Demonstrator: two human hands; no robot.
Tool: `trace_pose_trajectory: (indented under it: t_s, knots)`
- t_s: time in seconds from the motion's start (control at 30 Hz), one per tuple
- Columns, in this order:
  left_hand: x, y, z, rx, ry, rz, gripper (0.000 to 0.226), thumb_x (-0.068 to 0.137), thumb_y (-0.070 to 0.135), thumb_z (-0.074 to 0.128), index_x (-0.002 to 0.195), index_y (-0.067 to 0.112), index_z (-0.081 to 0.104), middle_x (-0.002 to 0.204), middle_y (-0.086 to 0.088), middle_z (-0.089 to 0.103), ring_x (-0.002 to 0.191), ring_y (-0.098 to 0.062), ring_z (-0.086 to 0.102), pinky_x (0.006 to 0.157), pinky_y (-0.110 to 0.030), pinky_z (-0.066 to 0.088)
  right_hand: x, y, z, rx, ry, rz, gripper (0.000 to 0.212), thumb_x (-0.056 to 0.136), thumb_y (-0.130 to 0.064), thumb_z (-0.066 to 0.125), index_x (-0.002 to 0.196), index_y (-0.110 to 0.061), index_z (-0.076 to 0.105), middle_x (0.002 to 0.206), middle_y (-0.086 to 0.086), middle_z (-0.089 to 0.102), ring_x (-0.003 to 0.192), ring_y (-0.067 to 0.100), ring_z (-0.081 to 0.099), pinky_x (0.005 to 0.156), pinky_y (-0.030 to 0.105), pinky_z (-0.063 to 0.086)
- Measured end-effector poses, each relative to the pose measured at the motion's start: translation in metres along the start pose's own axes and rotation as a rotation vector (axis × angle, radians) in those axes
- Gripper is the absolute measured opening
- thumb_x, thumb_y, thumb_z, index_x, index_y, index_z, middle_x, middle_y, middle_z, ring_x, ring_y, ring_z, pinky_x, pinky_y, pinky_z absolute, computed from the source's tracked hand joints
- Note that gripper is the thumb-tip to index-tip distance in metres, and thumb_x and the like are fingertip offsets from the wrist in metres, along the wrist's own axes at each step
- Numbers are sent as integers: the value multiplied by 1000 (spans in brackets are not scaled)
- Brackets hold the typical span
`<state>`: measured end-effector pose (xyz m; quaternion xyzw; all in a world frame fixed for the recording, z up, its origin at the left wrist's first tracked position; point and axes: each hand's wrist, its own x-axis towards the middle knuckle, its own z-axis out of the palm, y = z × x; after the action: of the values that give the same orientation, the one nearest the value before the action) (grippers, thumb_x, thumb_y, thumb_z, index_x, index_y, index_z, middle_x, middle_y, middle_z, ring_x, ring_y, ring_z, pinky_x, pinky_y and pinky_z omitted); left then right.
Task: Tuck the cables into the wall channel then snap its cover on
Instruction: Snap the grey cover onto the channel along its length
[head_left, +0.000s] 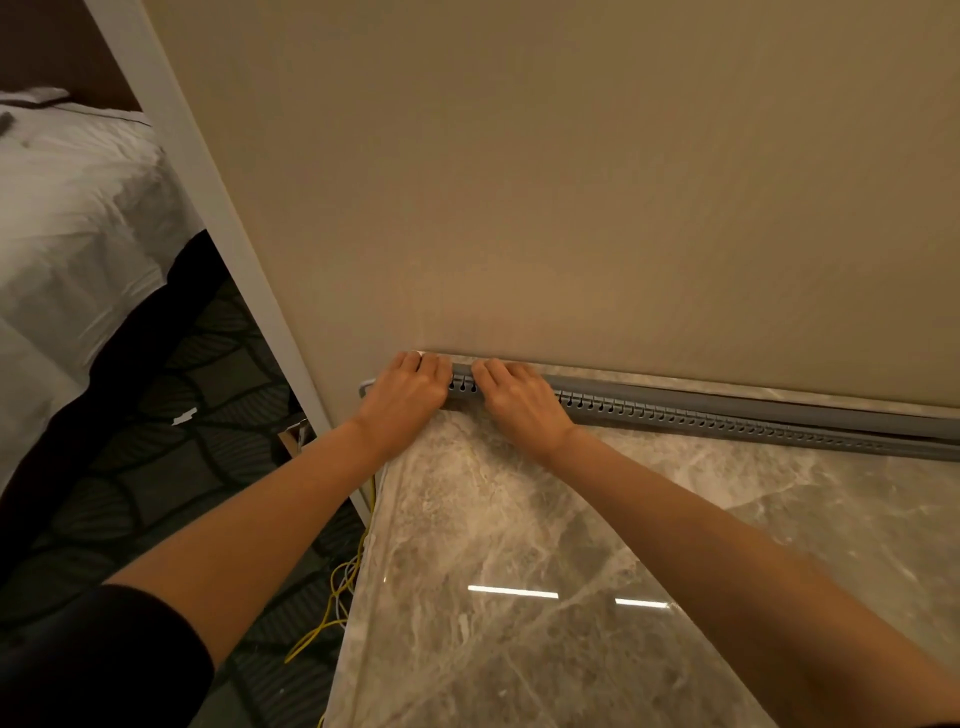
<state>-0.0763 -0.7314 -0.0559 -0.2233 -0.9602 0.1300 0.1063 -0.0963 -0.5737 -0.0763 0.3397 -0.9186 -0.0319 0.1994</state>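
Note:
A grey slotted cable channel (727, 418) runs along the foot of the beige wall, at the back of a marble counter (519, 545). A smooth grey cover (753, 402) lies along its top. My left hand (408, 387) presses down on the channel's left end, fingers curled over the top edge. My right hand (511, 395) presses beside it, a short gap of slotted channel showing between them. Yellow and white cables (337, 597) hang off the counter's left edge toward the floor. Whether cables lie inside the channel is hidden.
The beige wall (571, 182) stands right behind the channel. A white door frame (218, 208) slants along the left. Beyond it is dark patterned carpet (156, 441) and a bed with white linen (67, 208).

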Motion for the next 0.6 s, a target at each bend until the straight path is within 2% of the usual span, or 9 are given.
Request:
trace_pose_trajectory:
  t_s: [0.13,0.2,0.27,0.3,0.37,0.4,0.5,0.6]
  knots:
    - [-1,-2,1,-51,36,-7,43,40,8,90,77,1,71,66,-12,72,57,-25,69,55,-27,57,0,0,-5,11,-12,31,52,39,-3,87,88,-2,71,68,8,67,50,22,63,48,25,51]
    - [-2,-3,-3,-152,-7,-17,41,57,17,85,91,1,69,83,-14,72,75,-28,70,72,-33,56,-4,1,-5,41,-21,52,51,44,-4,86,92,-3,71,71,9,66,55,24,64,51,25,52]
    - [0,-3,-5,-346,-53,-44,48,79,29,69,118,3,59,111,-15,64,105,-30,60,96,-39,44,-7,2,-9,101,-70,58,50,55,-9,84,102,-2,68,80,13,66,67,29,66,60,28,54]
    - [2,-5,-7,-410,-90,-72,49,85,32,63,126,6,53,119,-13,58,112,-29,54,101,-37,38,-8,3,-13,163,-107,65,49,66,-13,79,110,-1,64,90,16,65,79,32,66,70,33,54]
    - [8,-6,-13,-485,-174,-123,49,88,32,59,130,10,49,123,-11,52,115,-26,47,99,-33,35,-8,7,-22,270,-233,111,47,85,-23,62,126,-3,51,115,17,58,106,33,56,91,40,45]
    - [11,-5,-16,-504,-198,-143,48,87,31,60,130,11,49,124,-10,51,115,-25,45,98,-33,35,-8,11,-26,316,-287,153,46,89,-26,57,129,-5,48,122,15,55,113,31,52,96,38,41]
    - [16,-1,-17,-482,-211,-191,45,87,28,61,126,9,51,124,-11,51,116,-26,45,96,-34,36,-5,23,-37,409,-379,287,41,89,-29,59,121,-6,51,122,13,57,112,30,53,89,35,42]
    - [19,2,-14,-428,-162,-233,41,87,26,61,122,6,53,121,-13,52,114,-29,46,93,-35,36,-2,27,-38,355,-418,302,38,91,-29,58,119,-4,51,121,15,57,109,33,55,87,38,44]
